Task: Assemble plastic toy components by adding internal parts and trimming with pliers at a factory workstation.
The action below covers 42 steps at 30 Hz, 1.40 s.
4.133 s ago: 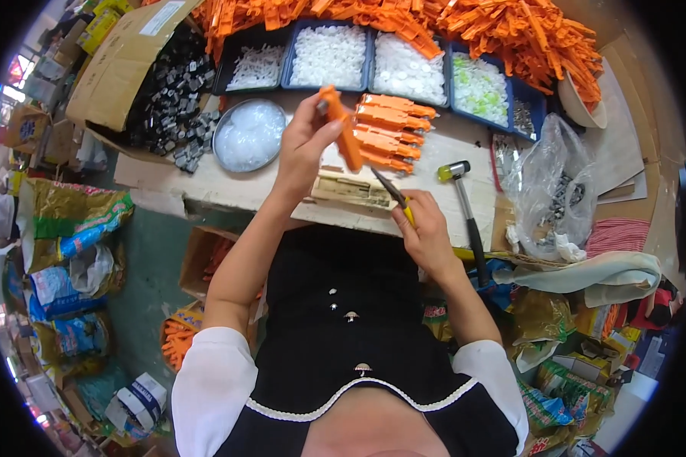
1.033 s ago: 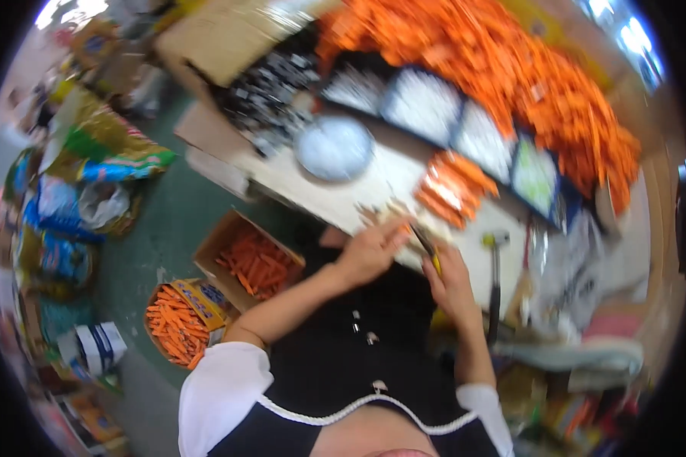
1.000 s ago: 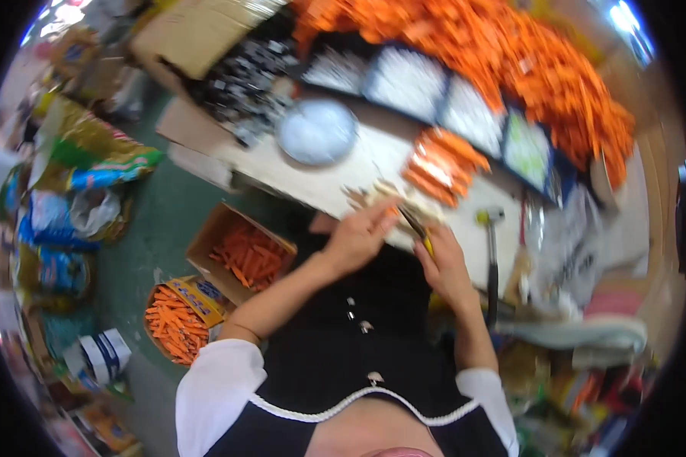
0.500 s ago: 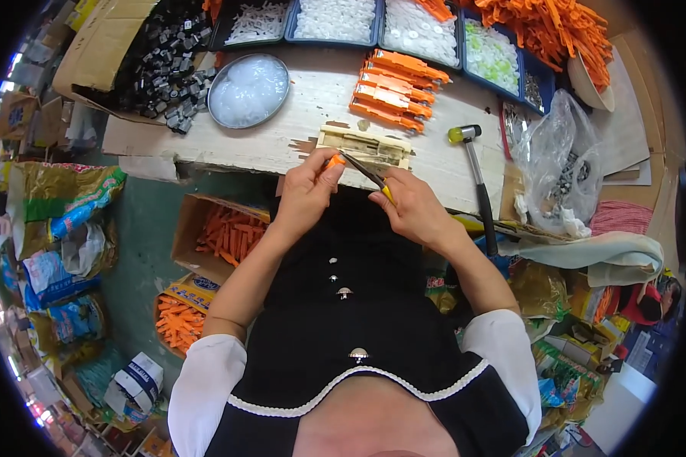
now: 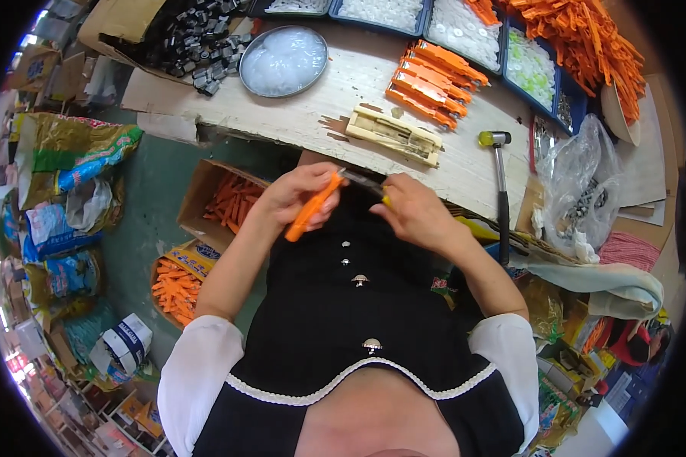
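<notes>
My left hand [image 5: 296,194] is closed round a long orange plastic handle piece [image 5: 312,209], tilted with its upper end toward the table. In my right hand [image 5: 419,213] is a slim metal tool [image 5: 366,181] with a yellow-and-black grip. Its tip meets the upper end of the orange piece; whether it is a screwdriver or pliers I cannot make out. Both hands are in front of the table edge, over my dark clothing. Just beyond them, a cream slotted block [image 5: 395,137] lies on the table. Several orange pieces with metal parts [image 5: 434,85] are lined up behind it.
A hammer [image 5: 502,186] lies at the right, near a clear plastic bag [image 5: 583,190]. At the back are a round dish [image 5: 284,62] of clear gel, a pile of black parts [image 5: 206,49] and trays of white pieces [image 5: 465,29]. Boxes of orange pieces [image 5: 177,293] stand below left.
Both hands have drawn back from the cream block toward my body. The orange piece has swung into view along its length, the tool still at its end. The whole view has shifted.
</notes>
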Available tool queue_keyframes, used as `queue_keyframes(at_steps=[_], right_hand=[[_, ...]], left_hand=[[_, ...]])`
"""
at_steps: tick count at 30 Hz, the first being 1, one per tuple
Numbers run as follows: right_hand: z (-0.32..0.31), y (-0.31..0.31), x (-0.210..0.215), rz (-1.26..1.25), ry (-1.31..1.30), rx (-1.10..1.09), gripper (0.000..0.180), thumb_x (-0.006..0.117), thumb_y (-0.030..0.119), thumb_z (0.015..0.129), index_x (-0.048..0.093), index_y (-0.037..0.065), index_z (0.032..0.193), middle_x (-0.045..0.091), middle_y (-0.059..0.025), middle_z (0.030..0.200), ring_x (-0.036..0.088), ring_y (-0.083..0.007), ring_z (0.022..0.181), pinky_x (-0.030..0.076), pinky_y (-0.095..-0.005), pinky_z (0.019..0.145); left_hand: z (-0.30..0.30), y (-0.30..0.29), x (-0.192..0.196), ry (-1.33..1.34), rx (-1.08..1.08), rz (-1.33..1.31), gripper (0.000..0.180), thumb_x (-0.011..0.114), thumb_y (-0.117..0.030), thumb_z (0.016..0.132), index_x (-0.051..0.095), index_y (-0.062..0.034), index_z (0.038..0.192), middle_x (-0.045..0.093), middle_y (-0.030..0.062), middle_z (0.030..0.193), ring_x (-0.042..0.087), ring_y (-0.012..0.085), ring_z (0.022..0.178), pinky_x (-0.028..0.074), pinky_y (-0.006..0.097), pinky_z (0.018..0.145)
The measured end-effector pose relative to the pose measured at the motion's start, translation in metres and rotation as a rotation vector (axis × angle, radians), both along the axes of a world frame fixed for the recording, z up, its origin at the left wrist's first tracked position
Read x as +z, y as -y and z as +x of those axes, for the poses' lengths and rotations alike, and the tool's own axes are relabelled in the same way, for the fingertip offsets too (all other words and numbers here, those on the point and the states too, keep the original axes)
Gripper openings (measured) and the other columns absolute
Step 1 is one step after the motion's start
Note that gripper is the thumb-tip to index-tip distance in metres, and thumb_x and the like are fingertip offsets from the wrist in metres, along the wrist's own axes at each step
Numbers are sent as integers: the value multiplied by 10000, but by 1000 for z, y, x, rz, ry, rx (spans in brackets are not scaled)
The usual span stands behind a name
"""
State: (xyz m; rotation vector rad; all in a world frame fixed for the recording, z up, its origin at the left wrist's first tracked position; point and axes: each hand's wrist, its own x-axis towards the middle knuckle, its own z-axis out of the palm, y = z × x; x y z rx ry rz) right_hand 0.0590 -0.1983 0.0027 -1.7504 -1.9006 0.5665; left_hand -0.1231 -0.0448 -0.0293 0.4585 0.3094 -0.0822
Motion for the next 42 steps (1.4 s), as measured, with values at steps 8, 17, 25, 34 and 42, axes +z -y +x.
queue_keyframes(at_steps=[8,17,25,34,42], right_hand=[[8,4,-5,110,-15,-135,161,613,115,763,540,-25,794,533,-149,986,486,-315,872,406,-378,775],[21,21,12,198,-34,-270,151,617,86,750,522,-29,775,537,-144,983,489,-318,865,408,-374,764],[34,48,7,174,-14,-407,139,604,78,757,533,-33,800,540,-146,965,499,-313,862,409,-370,759],[41,17,10,187,-107,-399,143,571,72,794,538,-56,846,540,-169,962,502,-335,884,417,-368,768],[21,-10,11,141,-101,-270,221,554,118,821,538,-53,960,520,-175,1051,480,-325,985,394,-356,850]], left_hand=[[-103,-25,2,-1186,-537,2229,267,593,-206,794,598,-41,1003,619,164,894,590,283,811,431,355,813],[175,-48,42,186,505,2348,205,643,-238,729,632,-112,891,529,86,953,472,271,896,349,380,743],[260,-43,22,188,253,2562,159,640,-156,712,624,-97,858,460,130,990,427,302,976,338,447,768],[114,-37,59,36,532,656,289,408,-81,845,435,-2,1121,564,138,891,588,232,792,515,352,649],[59,14,32,-163,501,1081,274,515,-214,889,497,-58,1115,518,-5,701,465,33,542,370,164,462]])
